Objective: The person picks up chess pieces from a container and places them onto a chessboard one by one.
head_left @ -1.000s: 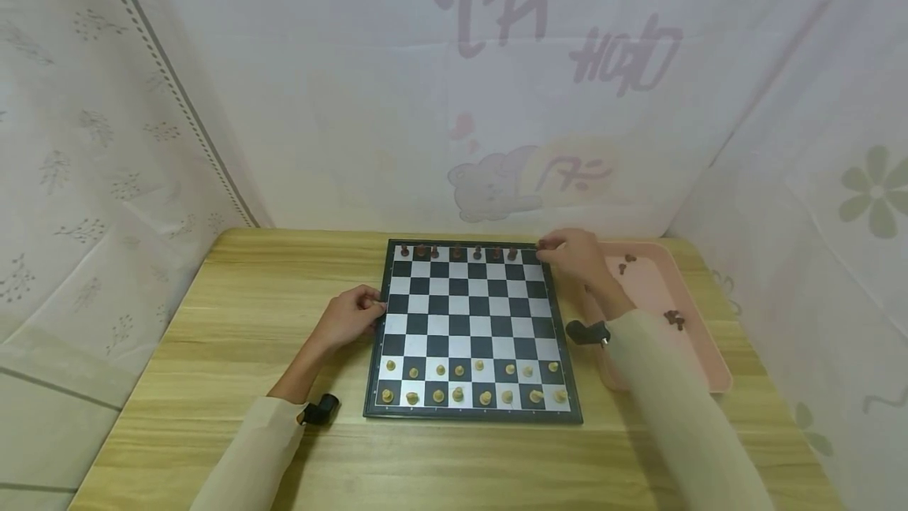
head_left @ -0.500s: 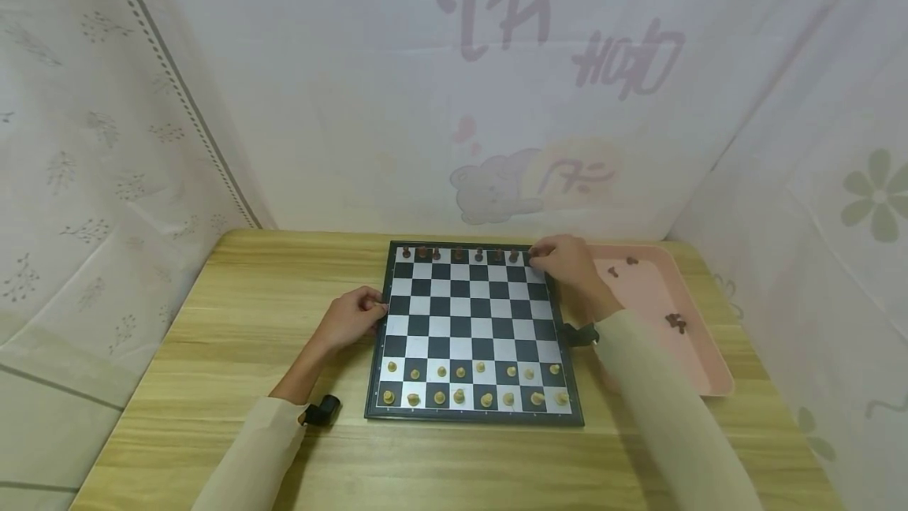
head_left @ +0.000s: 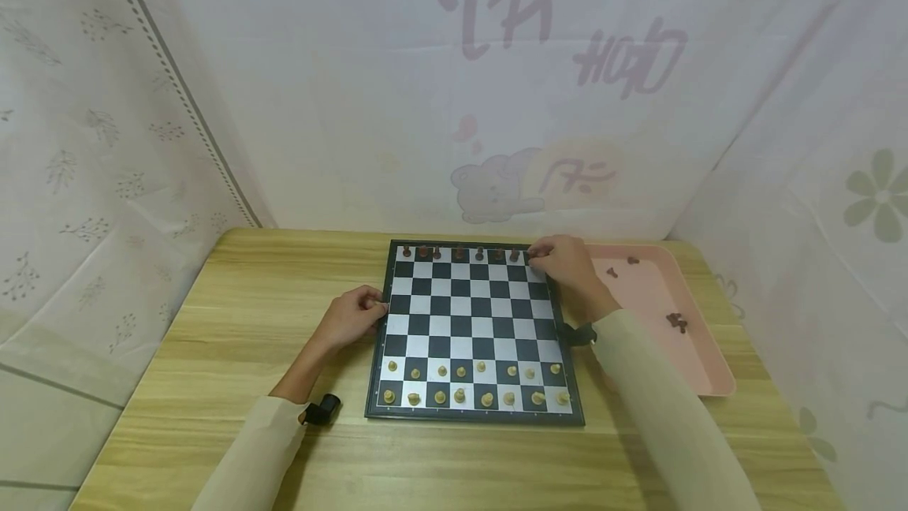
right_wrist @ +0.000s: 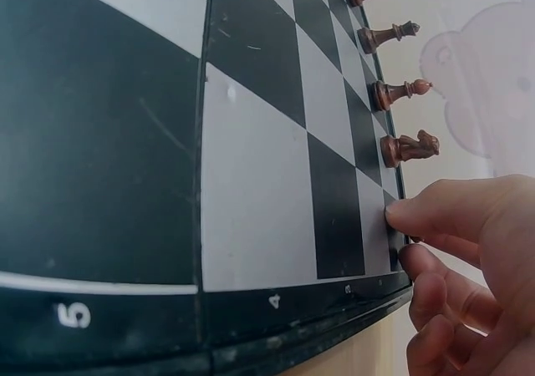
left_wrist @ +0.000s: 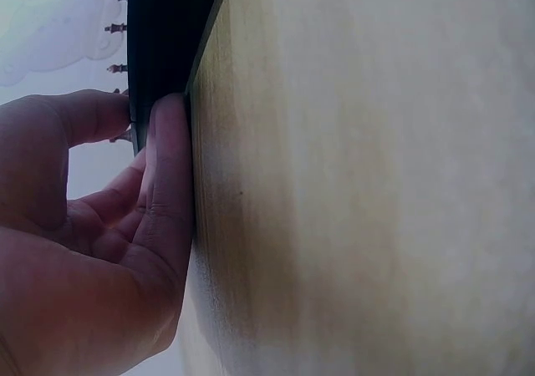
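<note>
A black-and-white chessboard [head_left: 460, 307] lies on the table. My left hand [head_left: 347, 318] holds its left edge; in the left wrist view the thumb [left_wrist: 100, 115] is at the upper edge and a finger [left_wrist: 170, 159] lies along the side. My right hand [head_left: 567, 262] is at the far right corner square, pinching a small brown chess piece [right_wrist: 415, 240] mostly hidden by the fingers. Beside it a brown knight [right_wrist: 411, 148] stands in the far row, next to a bishop [right_wrist: 401, 94]. Cream chess pieces [head_left: 459, 396] fill the two near rows.
To the right of the board, a pink tray [head_left: 649, 298] holds several brown pieces [head_left: 677, 322], some partly clustered. The wooden table [head_left: 269, 274] ends at a patterned cloth backdrop [head_left: 355, 140]. My right forearm crosses over part of the tray.
My right hand has moved slightly left, from beside the board's far right corner onto the corner square, then stayed nearly still. The left hand keeps its place on the board's edge.
</note>
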`<state>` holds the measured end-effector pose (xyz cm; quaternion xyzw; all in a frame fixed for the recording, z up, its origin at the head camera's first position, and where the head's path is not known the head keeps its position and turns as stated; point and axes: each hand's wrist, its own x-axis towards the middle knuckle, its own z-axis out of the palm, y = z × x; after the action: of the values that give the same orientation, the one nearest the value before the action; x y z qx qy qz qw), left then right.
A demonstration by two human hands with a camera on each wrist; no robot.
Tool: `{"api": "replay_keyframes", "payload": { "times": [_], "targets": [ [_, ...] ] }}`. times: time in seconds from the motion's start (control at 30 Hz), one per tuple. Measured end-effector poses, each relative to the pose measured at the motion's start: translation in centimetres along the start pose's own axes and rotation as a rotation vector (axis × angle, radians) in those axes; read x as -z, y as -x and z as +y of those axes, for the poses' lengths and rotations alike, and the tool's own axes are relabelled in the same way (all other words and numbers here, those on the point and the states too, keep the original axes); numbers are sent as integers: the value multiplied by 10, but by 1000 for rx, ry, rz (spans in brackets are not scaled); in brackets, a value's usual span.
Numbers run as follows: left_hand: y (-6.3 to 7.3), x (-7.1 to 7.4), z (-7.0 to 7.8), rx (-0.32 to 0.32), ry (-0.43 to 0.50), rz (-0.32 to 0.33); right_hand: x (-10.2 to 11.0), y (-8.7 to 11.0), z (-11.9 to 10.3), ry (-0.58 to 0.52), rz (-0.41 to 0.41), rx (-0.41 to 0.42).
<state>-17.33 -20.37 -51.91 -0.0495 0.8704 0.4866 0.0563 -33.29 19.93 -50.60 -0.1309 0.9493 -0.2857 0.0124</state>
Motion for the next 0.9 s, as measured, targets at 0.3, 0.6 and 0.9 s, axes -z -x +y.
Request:
{"api": "replay_keyframes", "payload": {
  "times": [0.3,0.6,0.9],
  "targets": [
    [0,0,0,-5,8,-3,1,2,-1,-24,7,1],
    [0,0,-1,-6,4,0,2,3,-1,-22,8,7],
    [0,-1,-1,-2,5,-1,1,2,0,-49,13,5]
  ]
}}
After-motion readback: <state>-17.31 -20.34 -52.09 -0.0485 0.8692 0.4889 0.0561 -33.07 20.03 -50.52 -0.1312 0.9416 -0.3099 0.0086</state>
